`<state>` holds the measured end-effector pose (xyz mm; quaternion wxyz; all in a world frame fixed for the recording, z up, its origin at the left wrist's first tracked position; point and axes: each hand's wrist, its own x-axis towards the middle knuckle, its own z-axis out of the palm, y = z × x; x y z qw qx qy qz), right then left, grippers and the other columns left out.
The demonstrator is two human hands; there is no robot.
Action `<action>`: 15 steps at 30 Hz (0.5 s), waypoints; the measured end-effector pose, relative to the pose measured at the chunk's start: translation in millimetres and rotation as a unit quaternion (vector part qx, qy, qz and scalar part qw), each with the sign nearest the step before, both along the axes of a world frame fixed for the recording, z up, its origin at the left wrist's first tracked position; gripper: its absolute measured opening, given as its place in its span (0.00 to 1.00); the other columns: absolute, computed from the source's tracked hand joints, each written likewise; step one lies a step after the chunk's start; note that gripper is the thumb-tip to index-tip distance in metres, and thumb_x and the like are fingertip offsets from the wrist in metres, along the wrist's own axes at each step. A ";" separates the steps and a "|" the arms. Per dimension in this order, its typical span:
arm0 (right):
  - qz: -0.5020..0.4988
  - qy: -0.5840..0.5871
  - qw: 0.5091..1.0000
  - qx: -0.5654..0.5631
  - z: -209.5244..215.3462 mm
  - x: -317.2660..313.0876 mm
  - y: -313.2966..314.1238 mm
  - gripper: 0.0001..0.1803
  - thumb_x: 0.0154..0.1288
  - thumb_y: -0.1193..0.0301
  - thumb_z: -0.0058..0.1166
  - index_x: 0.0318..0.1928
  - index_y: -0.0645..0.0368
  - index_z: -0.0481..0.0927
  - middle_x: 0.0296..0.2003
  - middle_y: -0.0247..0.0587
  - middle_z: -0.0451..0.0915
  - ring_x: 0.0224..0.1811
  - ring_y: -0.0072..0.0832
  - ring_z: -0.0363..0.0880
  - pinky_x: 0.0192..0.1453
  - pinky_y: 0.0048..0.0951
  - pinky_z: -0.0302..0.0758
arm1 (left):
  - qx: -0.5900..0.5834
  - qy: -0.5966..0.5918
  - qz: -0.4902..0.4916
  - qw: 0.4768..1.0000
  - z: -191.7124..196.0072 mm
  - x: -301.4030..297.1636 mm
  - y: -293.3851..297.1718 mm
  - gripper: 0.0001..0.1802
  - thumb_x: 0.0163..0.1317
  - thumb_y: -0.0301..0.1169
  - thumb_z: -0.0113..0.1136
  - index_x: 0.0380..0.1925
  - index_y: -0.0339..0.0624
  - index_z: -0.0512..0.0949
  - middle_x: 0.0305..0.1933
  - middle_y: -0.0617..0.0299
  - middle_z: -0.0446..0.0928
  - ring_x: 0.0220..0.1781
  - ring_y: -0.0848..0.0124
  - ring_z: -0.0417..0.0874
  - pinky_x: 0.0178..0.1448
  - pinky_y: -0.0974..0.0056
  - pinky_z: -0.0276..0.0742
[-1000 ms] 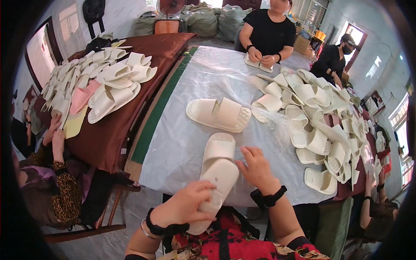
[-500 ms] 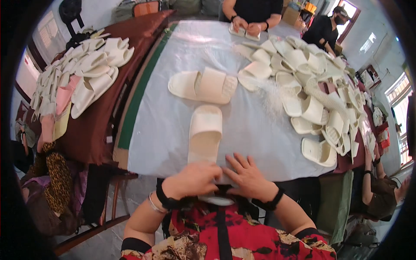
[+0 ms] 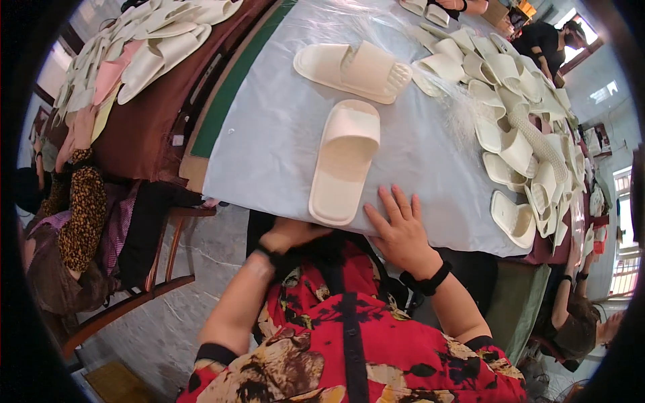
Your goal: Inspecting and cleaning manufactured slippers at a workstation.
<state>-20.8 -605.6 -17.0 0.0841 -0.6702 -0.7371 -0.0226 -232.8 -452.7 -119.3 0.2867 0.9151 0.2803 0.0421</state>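
Note:
A cream slipper [image 3: 340, 180] lies on the pale table cover [image 3: 262, 161] in front of me, its heel at the near edge. Crosswise beyond its toe sits a pair of matching slippers [image 3: 322, 65], one overlapping the other. My right hand [image 3: 404, 232] rests open at the table's front edge, fingers spread on the cover just right of the slipper, holding nothing. Below the edge, by my lap, is my left hand [image 3: 287, 235]; its fingers are hidden under the table edge and in shadow.
Many cream slippers [image 3: 517, 148] are heaped on the right, with tangled clear threads [image 3: 463, 111] beside them. More slippers [image 3: 158, 57] cover a brown-topped table [image 3: 151, 144] at left, where a person's arm [image 3: 82, 127] reaches in. Other people sit right and stand at the back.
My left hand has left the slipper's heel and dropped below the table edge. My right hand now lies flatter on the cover. The view has shifted, placing the slippers higher in the picture.

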 end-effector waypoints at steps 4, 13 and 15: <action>-0.009 0.001 1.000 -0.009 -4.0 -1.0 -4.6 0.36 0.46 0.65 0.65 0.61 0.46 0.71 0.66 0.48 0.62 0.69 0.50 0.57 0.65 0.64 0.58 | -0.011 -0.057 -0.005 0.998 -19.3 6.3 -0.3 0.40 0.57 0.50 0.62 0.65 0.42 0.63 0.70 0.46 0.60 0.73 0.51 0.56 0.75 0.51 0.51; -0.017 0.033 0.999 -0.003 1.7 -3.4 -6.3 0.38 0.43 0.63 0.68 0.60 0.49 0.72 0.65 0.48 0.63 0.69 0.50 0.58 0.66 0.62 0.56 | -0.137 -0.163 -0.010 0.977 -36.0 13.4 3.0 0.39 0.55 0.49 0.63 0.65 0.46 0.64 0.69 0.48 0.61 0.71 0.51 0.60 0.73 0.51 0.54; -0.011 0.036 0.999 0.001 -0.4 -0.6 -3.6 0.38 0.43 0.63 0.68 0.60 0.49 0.72 0.65 0.48 0.63 0.68 0.49 0.58 0.66 0.61 0.57 | -0.131 -0.096 -0.020 0.987 -50.4 -4.4 9.3 0.39 0.56 0.49 0.63 0.65 0.46 0.64 0.69 0.49 0.61 0.71 0.52 0.59 0.74 0.52 0.54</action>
